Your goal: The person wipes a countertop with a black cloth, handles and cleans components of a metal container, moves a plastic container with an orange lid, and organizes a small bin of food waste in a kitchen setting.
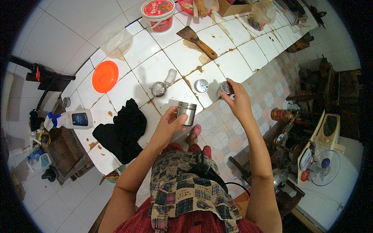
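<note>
My left hand (pixel 172 122) holds a small stainless-steel shaker jar (pixel 187 112) upright near the counter's front edge, its threaded rim uncovered. Thumb and fingers of my right hand (pixel 240 100) are around a perforated metal shaker top (pixel 225 87) at the edge; its lower part is partly hidden. Between the hands, farther in, lies a round silver cap (pixel 201 86) with a few holes on one side. To the left is another perforated metal top (pixel 158 89), beside a small clear plastic piece (pixel 170 77).
A wooden-handled scraper (pixel 201 43) lies behind on the tiled counter (pixel 145 70). Leftward are an orange lid (pixel 105 76), a clear plastic tub (pixel 117 43), a black cloth (pixel 125 134) and a spray bottle (pixel 74 119). A red-and-white bucket (pixel 158 17) stands at the back.
</note>
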`<state>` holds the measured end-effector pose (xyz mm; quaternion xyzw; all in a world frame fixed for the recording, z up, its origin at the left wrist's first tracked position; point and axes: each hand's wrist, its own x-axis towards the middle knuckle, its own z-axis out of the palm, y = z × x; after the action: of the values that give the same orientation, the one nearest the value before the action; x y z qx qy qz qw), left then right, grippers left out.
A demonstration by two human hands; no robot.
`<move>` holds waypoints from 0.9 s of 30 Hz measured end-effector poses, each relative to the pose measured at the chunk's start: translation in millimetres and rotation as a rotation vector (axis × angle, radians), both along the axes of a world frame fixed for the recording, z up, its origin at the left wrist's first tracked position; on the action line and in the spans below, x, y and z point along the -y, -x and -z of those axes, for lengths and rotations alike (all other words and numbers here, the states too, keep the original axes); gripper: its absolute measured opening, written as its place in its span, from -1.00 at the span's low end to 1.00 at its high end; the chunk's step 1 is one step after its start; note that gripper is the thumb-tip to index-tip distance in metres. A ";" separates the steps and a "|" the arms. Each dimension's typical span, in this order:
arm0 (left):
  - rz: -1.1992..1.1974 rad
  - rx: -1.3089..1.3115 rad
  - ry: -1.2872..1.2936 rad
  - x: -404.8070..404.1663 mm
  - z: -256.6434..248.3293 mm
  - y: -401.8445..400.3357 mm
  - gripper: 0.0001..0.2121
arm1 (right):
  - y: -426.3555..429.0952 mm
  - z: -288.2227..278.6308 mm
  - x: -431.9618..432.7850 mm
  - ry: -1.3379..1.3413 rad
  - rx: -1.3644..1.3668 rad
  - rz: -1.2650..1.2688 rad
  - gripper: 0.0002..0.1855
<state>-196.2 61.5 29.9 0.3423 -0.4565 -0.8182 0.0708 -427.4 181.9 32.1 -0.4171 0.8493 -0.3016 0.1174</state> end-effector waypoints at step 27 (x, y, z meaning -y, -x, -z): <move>0.008 0.344 1.278 15.5 60.7 17.5 -0.50 | -21.5 11.6 -5.9 0.092 0.901 0.128 -0.50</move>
<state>-213.7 45.9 -30.8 0.3571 -0.8583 -0.3200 0.1829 -405.9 187.7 20.5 -0.1959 0.7234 -0.4969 0.4375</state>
